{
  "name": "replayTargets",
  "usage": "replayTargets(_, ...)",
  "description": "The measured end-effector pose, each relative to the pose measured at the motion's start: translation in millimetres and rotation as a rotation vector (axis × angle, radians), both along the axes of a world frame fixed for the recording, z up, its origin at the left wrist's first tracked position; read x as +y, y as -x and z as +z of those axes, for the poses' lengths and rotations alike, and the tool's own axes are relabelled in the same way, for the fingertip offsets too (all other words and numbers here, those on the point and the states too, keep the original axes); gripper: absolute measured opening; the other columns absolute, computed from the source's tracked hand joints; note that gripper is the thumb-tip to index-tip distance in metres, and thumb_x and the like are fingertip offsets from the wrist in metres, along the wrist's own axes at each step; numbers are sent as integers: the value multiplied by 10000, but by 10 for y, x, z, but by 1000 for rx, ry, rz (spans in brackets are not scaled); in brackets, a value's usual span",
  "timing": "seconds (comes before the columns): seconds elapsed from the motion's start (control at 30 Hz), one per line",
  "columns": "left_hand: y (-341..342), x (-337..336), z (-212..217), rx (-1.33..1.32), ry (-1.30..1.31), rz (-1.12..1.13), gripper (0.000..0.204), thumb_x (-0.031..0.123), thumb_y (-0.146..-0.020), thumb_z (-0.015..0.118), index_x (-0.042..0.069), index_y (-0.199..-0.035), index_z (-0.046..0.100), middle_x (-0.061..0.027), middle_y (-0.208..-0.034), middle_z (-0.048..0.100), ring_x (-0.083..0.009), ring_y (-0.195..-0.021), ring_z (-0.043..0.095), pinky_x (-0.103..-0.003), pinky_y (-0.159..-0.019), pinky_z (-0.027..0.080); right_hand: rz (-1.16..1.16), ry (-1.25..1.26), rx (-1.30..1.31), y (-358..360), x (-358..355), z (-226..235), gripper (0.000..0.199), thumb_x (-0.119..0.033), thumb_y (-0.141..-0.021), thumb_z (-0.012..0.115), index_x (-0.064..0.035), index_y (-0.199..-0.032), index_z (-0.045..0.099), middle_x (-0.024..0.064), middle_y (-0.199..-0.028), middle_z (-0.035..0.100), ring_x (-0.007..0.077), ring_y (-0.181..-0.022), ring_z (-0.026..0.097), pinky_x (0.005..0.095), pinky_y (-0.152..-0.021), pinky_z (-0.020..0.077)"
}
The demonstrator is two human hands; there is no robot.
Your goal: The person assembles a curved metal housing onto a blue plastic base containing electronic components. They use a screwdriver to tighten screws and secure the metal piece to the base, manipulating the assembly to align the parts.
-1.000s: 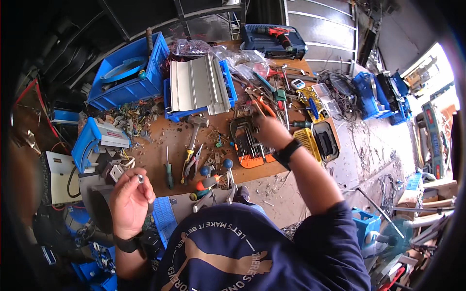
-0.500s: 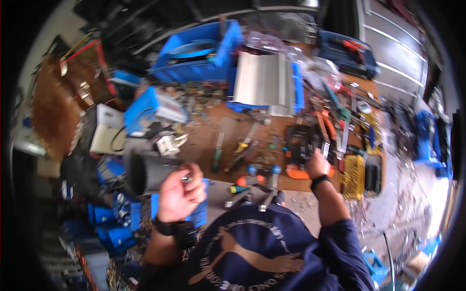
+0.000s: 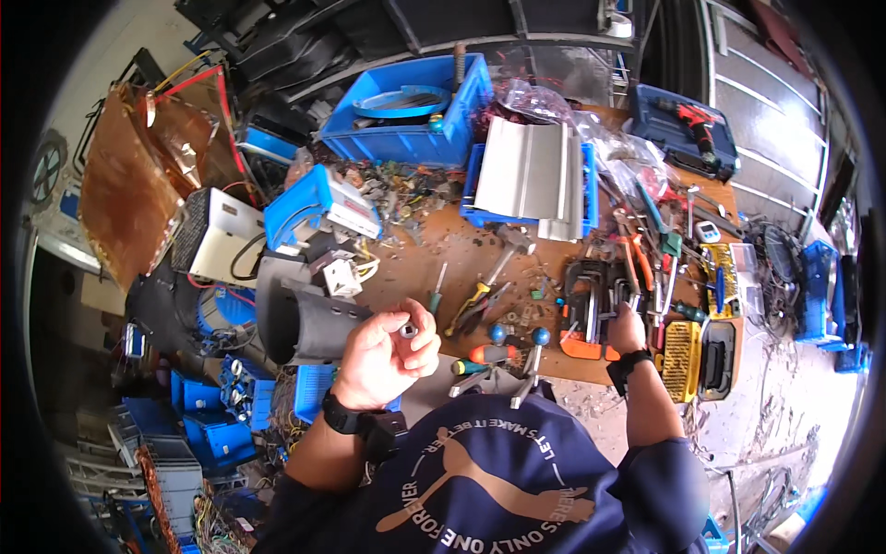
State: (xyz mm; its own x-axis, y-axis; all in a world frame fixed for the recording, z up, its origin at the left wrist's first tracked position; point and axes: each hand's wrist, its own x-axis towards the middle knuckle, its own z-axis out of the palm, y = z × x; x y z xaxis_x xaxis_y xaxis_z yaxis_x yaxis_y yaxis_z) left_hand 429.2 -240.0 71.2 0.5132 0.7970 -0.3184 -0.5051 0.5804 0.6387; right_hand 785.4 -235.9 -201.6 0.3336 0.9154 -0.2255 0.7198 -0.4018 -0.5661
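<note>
The left hand pinches a small metal piece between thumb and fingers, left of and well apart from the black-and-orange tool case on the bench. The right hand is far nearer, at the case's right side, whose slim tools run lengthwise away from the person; whether its fingers grip anything I cannot tell.

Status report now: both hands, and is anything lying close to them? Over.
Left hand pinching small metal piece. Right hand at orange-and-black tool case, grip unclear. Orange-handled tool lying close beyond right hand.
</note>
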Motion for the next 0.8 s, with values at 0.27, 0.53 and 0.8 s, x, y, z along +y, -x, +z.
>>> replayTargets(0.27,-414,228,-189,70,56,-227,151,130,-843,424,24,-862,530,-67,-693,495,-137,-509,430,-251,-444,341,253,-254,915,347,-93,1873,228,77,-792,617,-18,-975,519,-29,-794,515,47,-701,494,199,-613,415)
replayTargets(0.53,-1013,186,59,535,-500,-570,318,342,-968,445,46,-953,562,42,-597,434,-31,-499,356,-197,-445,292,392,-244,1201,656,-384,2561,223,40,-829,610,-26,-1016,509,-23,-810,556,32,-718,506,189,-604,415)
replayTargets(0.8,-1088,-60,53,945,-1016,-499,231,188,-885,582,-17,-991,590,-181,-802,624,-282,-741,632,-344,-651,475,293,-327,1184,847,-589,2456,111,-122,-946,495,-19,-987,507,-32,-744,495,29,-619,450,193,-543,384)
